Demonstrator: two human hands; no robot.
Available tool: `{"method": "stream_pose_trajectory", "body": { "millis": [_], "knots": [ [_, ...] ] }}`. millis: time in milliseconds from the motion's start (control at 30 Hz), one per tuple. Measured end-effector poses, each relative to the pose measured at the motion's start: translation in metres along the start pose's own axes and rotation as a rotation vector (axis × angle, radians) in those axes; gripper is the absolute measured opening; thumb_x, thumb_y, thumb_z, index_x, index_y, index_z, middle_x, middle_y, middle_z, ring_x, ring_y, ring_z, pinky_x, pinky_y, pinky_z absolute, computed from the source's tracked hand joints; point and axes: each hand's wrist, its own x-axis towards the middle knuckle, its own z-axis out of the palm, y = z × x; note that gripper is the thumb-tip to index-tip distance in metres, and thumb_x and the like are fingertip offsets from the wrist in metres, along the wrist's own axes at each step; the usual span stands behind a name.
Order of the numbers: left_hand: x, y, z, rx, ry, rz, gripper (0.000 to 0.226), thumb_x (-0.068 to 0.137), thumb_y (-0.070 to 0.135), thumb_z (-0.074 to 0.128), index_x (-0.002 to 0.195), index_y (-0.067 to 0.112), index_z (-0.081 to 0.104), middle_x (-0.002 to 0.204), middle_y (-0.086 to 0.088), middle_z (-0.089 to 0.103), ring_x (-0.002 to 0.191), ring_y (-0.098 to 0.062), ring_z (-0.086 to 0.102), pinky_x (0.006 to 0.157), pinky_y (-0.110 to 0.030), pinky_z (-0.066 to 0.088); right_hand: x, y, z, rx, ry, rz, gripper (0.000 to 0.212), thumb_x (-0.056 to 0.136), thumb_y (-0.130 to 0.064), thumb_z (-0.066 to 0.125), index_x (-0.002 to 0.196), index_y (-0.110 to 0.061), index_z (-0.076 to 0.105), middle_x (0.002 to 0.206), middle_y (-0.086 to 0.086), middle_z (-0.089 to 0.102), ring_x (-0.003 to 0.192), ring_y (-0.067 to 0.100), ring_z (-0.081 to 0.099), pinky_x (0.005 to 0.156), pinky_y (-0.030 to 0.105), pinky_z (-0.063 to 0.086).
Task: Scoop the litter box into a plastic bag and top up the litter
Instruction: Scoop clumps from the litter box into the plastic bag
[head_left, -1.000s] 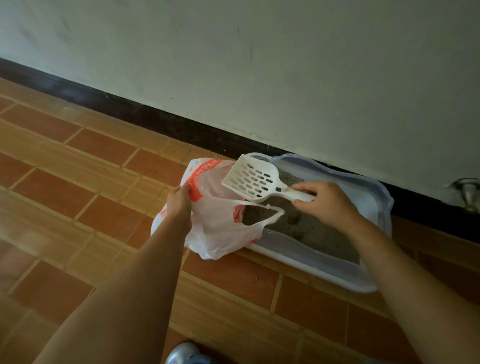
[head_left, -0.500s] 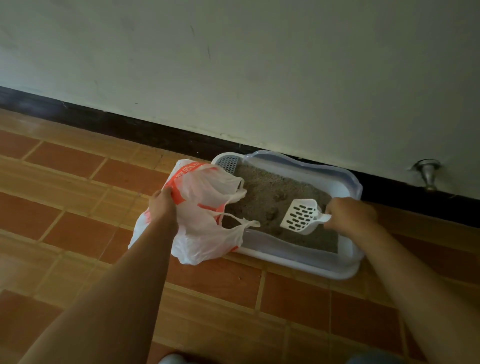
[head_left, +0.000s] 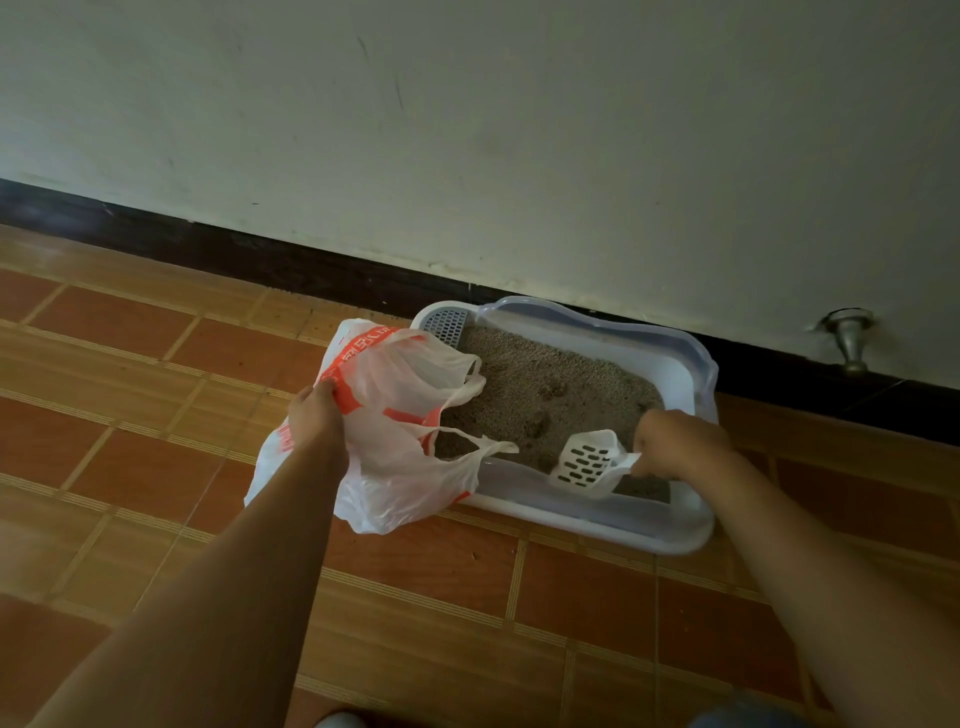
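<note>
- The litter box (head_left: 698, 374) sits on the tiled floor (head_left: 130, 467), with its back edge close along the dark baseboard (head_left: 208, 254).
- Grey litter (head_left: 540, 374) fills it, with a few darker clumps near the middle.
- The right hand (head_left: 675, 441) has its fingers clenched around the handle of the white slotted scoop (head_left: 584, 462).
- The scoop's head lies low at the box's front edge, toward the front right corner. In this dim light it seems to touch the litter, though I cannot be sure.
- The left hand (head_left: 314, 415) has its fingers grasping the orange-printed rim of the plastic bag (head_left: 400, 483).
- The bag gapes open over the box's left edge and sags outside its front left corner, its handle loops drooping over the litter.
- A metal door stop (head_left: 849, 338) juts from the wall beyond the box's back right corner.
</note>
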Motion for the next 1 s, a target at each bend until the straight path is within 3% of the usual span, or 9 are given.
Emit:
{"method": "stream_pose_trajectory", "body": {
  "millis": [267, 367, 433, 667, 767, 1000],
  "knots": [
    [0.004, -0.005, -0.004, -0.024, 0.009, -0.014, 0.037, 0.098, 0.029, 0.045, 0.128, 0.008, 0.054, 0.121, -0.009, 0.06, 0.112, -0.027, 0.056, 0.096, -0.041, 0.045, 0.017, -0.004, 0.031, 0.292, 0.053, -0.002, 0.017, 0.079, -0.022, 0.069, 0.09, -0.01, 0.072, 0.077, 0.006, 0.068, 0.07, 0.021, 0.064, 0.063, 0.03, 0.047],
    [0.004, -0.001, -0.002, -0.052, 0.032, -0.016, 0.035, 0.098, 0.028, 0.045, 0.125, 0.007, 0.054, 0.112, -0.007, 0.059, 0.102, -0.023, 0.054, 0.092, -0.037, 0.045, 0.023, -0.006, 0.038, 0.354, 0.079, -0.004, 0.017, 0.078, -0.021, 0.068, 0.087, -0.007, 0.072, 0.08, 0.011, 0.07, 0.068, 0.022, 0.062, 0.057, 0.029, 0.041],
    [0.005, 0.0, 0.0, -0.058, 0.037, -0.021, 0.035, 0.098, 0.028, 0.045, 0.126, 0.008, 0.054, 0.117, -0.009, 0.059, 0.098, -0.021, 0.053, 0.093, -0.037, 0.045, 0.026, -0.009, 0.041, 0.385, 0.098, -0.001, 0.018, 0.079, -0.022, 0.067, 0.086, -0.006, 0.072, 0.078, 0.013, 0.07, 0.065, 0.023, 0.06, 0.054, 0.028, 0.037],
    [0.006, -0.001, 0.003, -0.028, 0.035, -0.027, 0.039, 0.098, 0.031, 0.045, 0.13, 0.01, 0.051, 0.125, -0.01, 0.058, 0.113, -0.026, 0.055, 0.098, -0.041, 0.044, 0.029, -0.023, 0.05, 0.508, 0.147, -0.024, 0.016, 0.082, -0.022, 0.067, 0.086, -0.007, 0.073, 0.07, 0.008, 0.064, 0.056, 0.017, 0.051, 0.052, 0.027, 0.033],
    [0.006, -0.001, 0.002, -0.033, 0.029, -0.025, 0.038, 0.098, 0.03, 0.045, 0.129, 0.01, 0.052, 0.123, -0.009, 0.059, 0.108, -0.024, 0.055, 0.097, -0.04, 0.045, 0.029, -0.022, 0.053, 0.543, 0.151, -0.033, 0.015, 0.082, -0.021, 0.067, 0.084, -0.007, 0.072, 0.068, 0.008, 0.063, 0.054, 0.017, 0.05, 0.05, 0.026, 0.03],
    [0.005, 0.0, -0.002, -0.039, 0.017, -0.025, 0.037, 0.098, 0.031, 0.046, 0.128, 0.01, 0.054, 0.121, -0.008, 0.06, 0.101, -0.021, 0.055, 0.094, -0.039, 0.046, 0.029, -0.012, 0.06, 0.669, 0.144, -0.05, 0.017, 0.081, -0.017, 0.068, 0.097, -0.012, 0.071, 0.084, 0.008, 0.069, 0.062, 0.016, 0.054, 0.055, 0.027, 0.036]
  ]
}}
